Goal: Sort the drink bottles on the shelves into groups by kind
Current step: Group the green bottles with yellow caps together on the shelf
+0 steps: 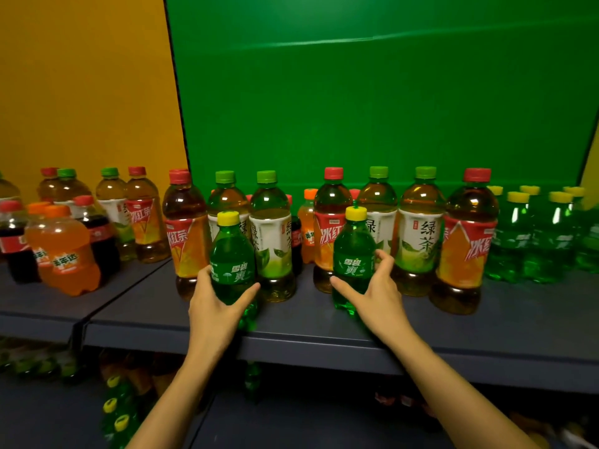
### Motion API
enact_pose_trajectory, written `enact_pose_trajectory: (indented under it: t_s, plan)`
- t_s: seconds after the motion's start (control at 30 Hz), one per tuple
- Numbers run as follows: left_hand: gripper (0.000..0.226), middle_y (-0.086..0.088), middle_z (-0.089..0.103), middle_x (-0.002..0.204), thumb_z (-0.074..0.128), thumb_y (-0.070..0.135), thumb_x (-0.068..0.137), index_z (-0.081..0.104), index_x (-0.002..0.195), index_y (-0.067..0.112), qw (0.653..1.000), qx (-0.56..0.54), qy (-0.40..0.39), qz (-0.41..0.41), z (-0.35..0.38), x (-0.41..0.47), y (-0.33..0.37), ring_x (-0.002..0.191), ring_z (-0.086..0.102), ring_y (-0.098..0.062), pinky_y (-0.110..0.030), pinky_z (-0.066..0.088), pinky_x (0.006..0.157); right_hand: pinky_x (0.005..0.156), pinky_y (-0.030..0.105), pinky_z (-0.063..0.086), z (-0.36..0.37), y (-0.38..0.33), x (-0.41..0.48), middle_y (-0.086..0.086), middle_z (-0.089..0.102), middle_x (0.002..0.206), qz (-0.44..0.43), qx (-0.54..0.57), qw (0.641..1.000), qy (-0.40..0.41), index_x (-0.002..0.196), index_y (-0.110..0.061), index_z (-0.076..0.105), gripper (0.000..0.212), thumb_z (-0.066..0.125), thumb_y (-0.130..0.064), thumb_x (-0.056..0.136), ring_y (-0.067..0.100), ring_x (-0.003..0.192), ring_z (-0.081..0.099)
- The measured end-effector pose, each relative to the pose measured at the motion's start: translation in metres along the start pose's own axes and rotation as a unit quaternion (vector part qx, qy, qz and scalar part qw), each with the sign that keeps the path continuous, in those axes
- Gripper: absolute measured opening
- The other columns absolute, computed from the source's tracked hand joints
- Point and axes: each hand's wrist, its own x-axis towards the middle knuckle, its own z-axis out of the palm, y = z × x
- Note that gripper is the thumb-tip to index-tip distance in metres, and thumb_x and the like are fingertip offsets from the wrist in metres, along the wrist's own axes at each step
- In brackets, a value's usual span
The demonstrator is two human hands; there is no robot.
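Two small green soda bottles with yellow caps stand near the front of the blue-grey shelf (453, 322). My left hand (215, 303) grips the left green bottle (231, 254) around its lower body. My right hand (377, 291) wraps its thumb and fingers around the right green bottle (353, 254). Behind them stands a row of tall tea bottles: red-capped iced tea (186, 234) mixed with green-capped green tea (419, 231). A group of the same green soda bottles (534, 238) is at the far right.
On the adjoining shelf to the left stand orange soda (69, 254), cola (13, 241) and more tea bottles. The green back panel (372, 92) closes the shelf behind. A lower shelf below holds more bottles (116, 413), dimly lit.
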Motion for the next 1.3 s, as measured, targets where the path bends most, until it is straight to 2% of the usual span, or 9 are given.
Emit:
enact_pose_trajectory:
  t_s: [0.2, 0.37, 0.5, 0.63, 0.8, 0.87, 0.97, 1.13, 1.3]
  plan:
    - [0.056, 0.01, 0.061, 0.109, 0.077, 0.024, 0.069, 0.05, 0.117, 0.019, 0.997, -0.068, -0.037, 0.02, 0.004, -0.018, 0.021, 0.103, 0.058, -0.004, -0.03, 0.049, 0.091, 0.099, 0.035, 0.044, -0.017, -0.001, -0.019, -0.005, 0.052, 0.127, -0.012, 0.127, 0.991, -0.026, 0.134, -0.023, 0.024, 0.075, 0.069, -0.038, 0.077, 0.015, 0.118, 0.052]
    - [0.053, 0.016, 0.063, 0.106, 0.074, 0.039, 0.057, 0.053, 0.106, 0.034, 0.988, -0.125, -0.068, 0.061, 0.024, -0.03, 0.07, 0.098, 0.061, 0.003, -0.019, 0.053, 0.082, 0.1, 0.037, 0.046, -0.06, -0.002, -0.03, -0.016, 0.054, 0.124, -0.051, 0.184, 0.981, -0.018, 0.135, -0.029, 0.029, 0.08, 0.064, -0.053, 0.067, 0.001, 0.114, 0.053]
    - [0.054, 0.015, 0.065, 0.104, 0.074, 0.041, 0.055, 0.053, 0.104, 0.035, 0.98, -0.139, -0.108, 0.097, 0.058, -0.04, 0.115, 0.097, 0.062, 0.004, -0.012, 0.051, 0.081, 0.103, 0.022, 0.037, -0.114, 0.005, -0.026, -0.026, 0.047, 0.128, -0.092, 0.18, 0.979, 0.003, 0.132, -0.04, 0.029, 0.071, 0.065, -0.057, 0.073, -0.012, 0.118, 0.044]
    - [0.057, 0.011, 0.068, 0.101, 0.083, 0.038, 0.055, 0.056, 0.104, 0.029, 0.969, -0.163, -0.144, 0.119, 0.103, -0.053, 0.157, 0.093, 0.065, 0.002, -0.013, 0.051, 0.079, 0.093, 0.008, 0.036, -0.173, 0.026, -0.016, -0.041, 0.041, 0.108, -0.071, 0.168, 0.983, 0.024, 0.126, -0.04, 0.028, 0.063, 0.06, -0.048, 0.073, -0.035, 0.093, 0.04]
    - [0.053, 0.014, 0.067, 0.1, 0.08, 0.031, 0.056, 0.056, 0.102, 0.026, 0.959, -0.185, -0.177, 0.124, 0.177, -0.07, 0.202, 0.092, 0.064, 0.005, -0.011, 0.05, 0.08, 0.101, 0.012, 0.03, -0.247, 0.066, -0.001, -0.04, 0.036, 0.117, -0.07, 0.146, 0.985, 0.058, 0.139, -0.03, 0.019, 0.08, 0.061, -0.051, 0.074, -0.024, 0.106, 0.037]
    - [0.053, 0.015, 0.067, 0.098, 0.084, 0.027, 0.058, 0.057, 0.104, 0.023, 0.954, -0.196, -0.195, 0.12, 0.23, -0.085, 0.228, 0.092, 0.063, 0.007, -0.014, 0.05, 0.084, 0.111, 0.028, 0.029, -0.297, 0.095, 0.009, -0.028, 0.04, 0.131, -0.086, 0.124, 0.986, 0.073, 0.14, -0.027, 0.021, 0.087, 0.062, -0.06, 0.071, -0.014, 0.118, 0.039]
    - [0.062, 0.009, 0.069, 0.102, 0.081, 0.045, 0.053, 0.057, 0.105, 0.021, 0.952, -0.191, -0.211, 0.111, 0.265, -0.085, 0.229, 0.097, 0.064, -0.002, -0.031, 0.051, 0.091, 0.11, 0.044, 0.035, -0.314, 0.11, 0.015, -0.013, 0.045, 0.135, -0.072, 0.118, 0.987, 0.079, 0.14, -0.025, 0.023, 0.09, 0.064, -0.06, 0.068, 0.001, 0.124, 0.044]
    - [0.08, 0.005, 0.065, 0.113, 0.077, 0.06, 0.048, 0.054, 0.114, 0.02, 0.955, -0.153, -0.24, 0.084, 0.354, -0.103, 0.249, 0.106, 0.06, -0.01, -0.036, 0.048, 0.096, 0.107, 0.046, 0.039, -0.366, 0.161, 0.032, -0.021, 0.047, 0.126, -0.058, 0.094, 0.991, 0.07, 0.135, -0.03, 0.026, 0.081, 0.069, -0.053, 0.071, 0.004, 0.121, 0.046]
    - [0.083, 0.0, 0.052, 0.125, 0.08, 0.042, 0.064, 0.041, 0.13, 0.009, 0.957, -0.1, -0.268, 0.055, 0.417, -0.118, 0.26, 0.12, 0.046, -0.016, -0.026, 0.036, 0.096, 0.106, 0.043, 0.04, -0.393, 0.2, 0.046, -0.023, 0.047, 0.119, -0.03, 0.09, 0.995, 0.043, 0.136, -0.026, 0.023, 0.079, 0.063, -0.041, 0.07, 0.006, 0.119, 0.048]
